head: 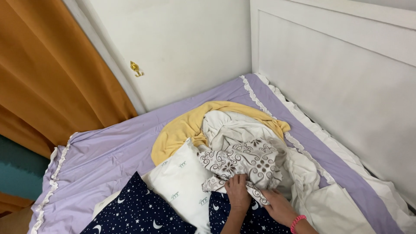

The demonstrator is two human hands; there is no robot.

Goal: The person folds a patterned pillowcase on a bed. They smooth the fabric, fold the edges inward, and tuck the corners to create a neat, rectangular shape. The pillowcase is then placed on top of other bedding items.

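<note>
A crumpled white cloth with a brown swirl and dot pattern (245, 161) lies on the bed. My left hand (237, 193) grips its near edge, fingers closed on the fabric. My right hand (279, 207), with a pink band at the wrist, rests on the same cloth's lower right corner and pinches it. Under and behind the patterned cloth lie a cream sheet (234, 125) and a yellow cloth (182, 128).
A white pillow (182, 182) and a dark blue cover with stars and moons (138, 210) sit at the near left. The lilac bedsheet (112, 151) has a white frilled edge. White headboard (346, 78) at right, orange curtain (47, 73) at left.
</note>
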